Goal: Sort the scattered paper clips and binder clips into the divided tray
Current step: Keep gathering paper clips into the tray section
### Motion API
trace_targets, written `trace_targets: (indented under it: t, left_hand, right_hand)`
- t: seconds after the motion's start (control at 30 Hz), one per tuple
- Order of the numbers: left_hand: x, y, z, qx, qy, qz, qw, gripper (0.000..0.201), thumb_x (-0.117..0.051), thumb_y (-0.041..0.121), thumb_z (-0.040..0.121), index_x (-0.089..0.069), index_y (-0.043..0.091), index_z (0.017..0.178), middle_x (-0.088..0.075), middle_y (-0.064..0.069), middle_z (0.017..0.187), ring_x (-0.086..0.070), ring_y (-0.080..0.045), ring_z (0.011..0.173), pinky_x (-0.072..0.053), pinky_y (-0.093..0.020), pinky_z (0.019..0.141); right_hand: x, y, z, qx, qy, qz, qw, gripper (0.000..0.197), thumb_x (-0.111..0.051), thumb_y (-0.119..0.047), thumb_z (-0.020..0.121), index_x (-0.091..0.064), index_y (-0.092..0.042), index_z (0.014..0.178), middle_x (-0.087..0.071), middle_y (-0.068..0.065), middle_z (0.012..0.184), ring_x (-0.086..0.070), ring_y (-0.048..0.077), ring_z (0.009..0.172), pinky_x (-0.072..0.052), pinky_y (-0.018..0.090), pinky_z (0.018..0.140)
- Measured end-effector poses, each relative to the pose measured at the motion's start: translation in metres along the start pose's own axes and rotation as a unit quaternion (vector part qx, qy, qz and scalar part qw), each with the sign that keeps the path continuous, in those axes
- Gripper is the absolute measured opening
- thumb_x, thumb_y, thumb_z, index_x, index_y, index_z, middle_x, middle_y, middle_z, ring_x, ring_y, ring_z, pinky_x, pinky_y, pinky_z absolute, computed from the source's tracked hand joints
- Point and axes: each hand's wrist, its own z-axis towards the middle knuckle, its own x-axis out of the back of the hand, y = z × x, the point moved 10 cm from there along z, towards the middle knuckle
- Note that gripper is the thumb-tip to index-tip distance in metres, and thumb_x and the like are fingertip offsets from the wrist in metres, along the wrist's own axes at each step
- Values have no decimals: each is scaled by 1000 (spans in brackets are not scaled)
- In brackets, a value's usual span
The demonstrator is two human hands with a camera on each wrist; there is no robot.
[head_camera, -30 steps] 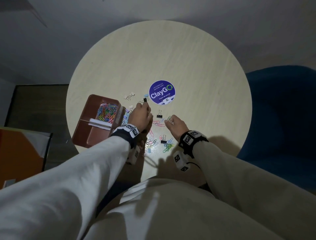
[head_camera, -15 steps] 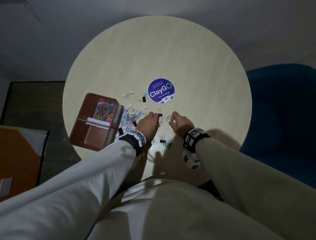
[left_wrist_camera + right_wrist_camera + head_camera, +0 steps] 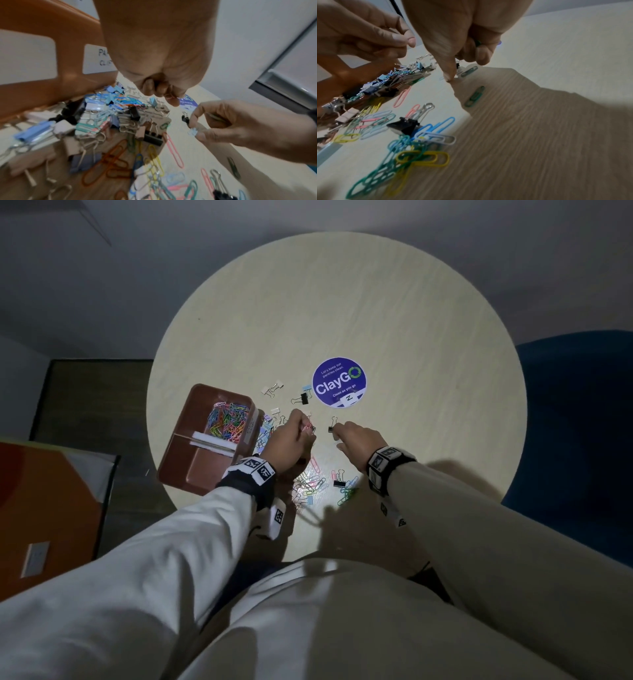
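The brown divided tray sits at the table's left edge, with colored paper clips in its far compartment. Loose paper clips and binder clips lie scattered beside it. My left hand hovers over the pile, fingers curled around pink paper clips. My right hand is just right of it. It pinches a small pale-blue clip, and a green clip shows inside its curled fingers. A black binder clip lies at its fingertips.
A purple round sticker lies flat beyond the hands. Another black binder clip and some silver ones lie near it. A blue chair stands at the right. The tray's near compartment holds no clips.
My left hand pulled back from the clips near the sticker to the pile and then left of the black binder clip. My right hand's fingers moved up to that clip.
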Motion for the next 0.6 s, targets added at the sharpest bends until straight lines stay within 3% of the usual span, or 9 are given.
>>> trace_targets:
  t: [0.07,0.17,0.27,0.33,0.4,0.47,0.53,0.6]
  left_hand:
    - [4,-1,-2,12,-1,-51,999,10,-42,23,105,-46,18,112,-63,-1,91,-58,-20,71,-43,-31,61]
    - [4,-6,-7,39,-3,-98,994,22,-36,23,107,-49,15,123,-59,1,85,-49,-7,62,-38,-25,57]
    - [5,-12,-12,62,8,-135,989,23,-36,21,106,-54,10,116,-65,-5,106,-57,-15,80,-42,-25,69]
    - [4,-15,-16,75,10,-143,987,20,-36,22,106,-51,9,107,-64,-6,99,-57,-20,81,-42,-26,67]
    - [5,-15,-18,69,12,-114,991,21,-36,27,107,-47,10,103,-54,0,86,-48,-15,73,-36,-22,60]
    - [4,-13,-19,57,10,-88,994,29,-36,33,107,-47,7,102,-52,-2,83,-46,-14,69,-35,-27,59]
    - [2,-10,-19,52,6,-84,995,27,-36,30,107,-47,7,98,-50,0,76,-45,-12,63,-34,-28,56]
    - [-3,-10,-19,58,-5,-120,991,22,-35,21,107,-48,8,95,-51,2,71,-47,-11,58,-35,-27,53]
  right_hand:
    - [-2,0,1,-13,-4,4,1000,5,-48,-21,100,-46,-17,101,-55,9,107,-56,32,79,-42,37,65]
    - [-7,3,-3,-39,-12,14,999,14,-47,-22,101,-46,-8,105,-51,13,105,-47,31,68,-40,38,61]
    - [-6,7,-11,-55,7,80,995,14,-43,-20,102,-43,-5,104,-43,13,102,-45,31,64,-37,37,58]
    - [-6,11,-17,-57,19,149,987,9,-41,-16,102,-37,-10,96,-39,9,91,-42,28,63,-34,36,58]
    - [-8,17,-21,-64,22,209,976,10,-38,-12,100,-31,-13,92,-40,6,80,-38,23,63,-32,34,57]
    - [-7,27,-28,-97,32,281,954,3,-34,-10,97,-34,-13,97,-46,7,78,-38,21,61,-34,32,55]
    - [-9,40,-35,-147,45,357,921,15,-32,-9,95,-42,-13,106,-51,8,79,-42,22,59,-38,29,54]
    - [-15,48,-38,-180,51,455,871,25,-30,-8,94,-53,-15,102,-49,7,78,-45,23,55,-45,34,54]
